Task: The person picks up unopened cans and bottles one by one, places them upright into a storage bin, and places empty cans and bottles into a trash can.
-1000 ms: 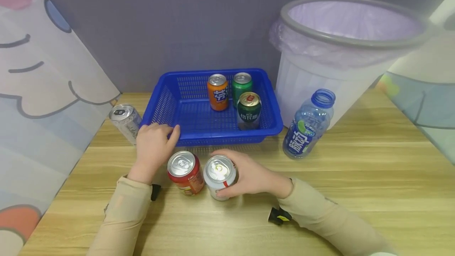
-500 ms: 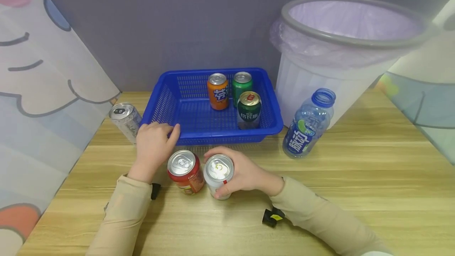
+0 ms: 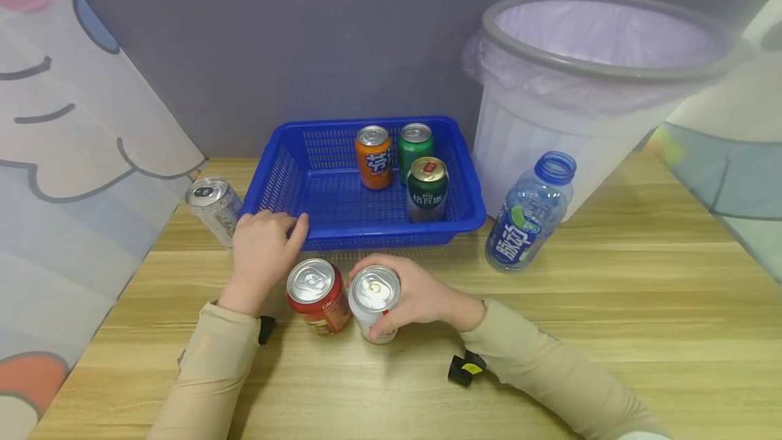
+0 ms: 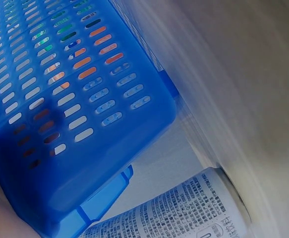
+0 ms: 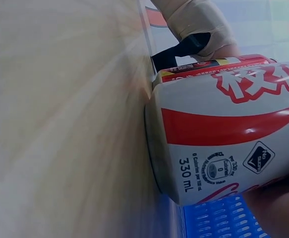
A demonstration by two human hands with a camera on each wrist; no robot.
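Note:
My right hand [image 3: 421, 294] is curled round a white soda can [image 3: 375, 288], thumb on the near side and fingers behind. In the right wrist view the can's red band and "330 mL" print show, with its base at the table. Just left of it stands a red Coke can [image 3: 326, 311], close beside it. My left hand [image 3: 263, 250] grips the front left corner of a blue plastic basket [image 3: 391, 228], its thumb along the rim. In the left wrist view the slotted basket wall [image 4: 75, 168] fills much of the frame.
Inside the basket stand an orange can [image 3: 375, 161], a green can [image 3: 415, 143] and a dark green can [image 3: 427, 192]. A silver-white can [image 3: 216, 209] leans left of the basket. To the right are a blue plastic bottle [image 3: 525, 223] and a lined white bin [image 3: 531, 134].
My right hand has shifted slightly left, wrapping further round the white can, and the forearm moved left with it. My left hand and the basket have stayed put.

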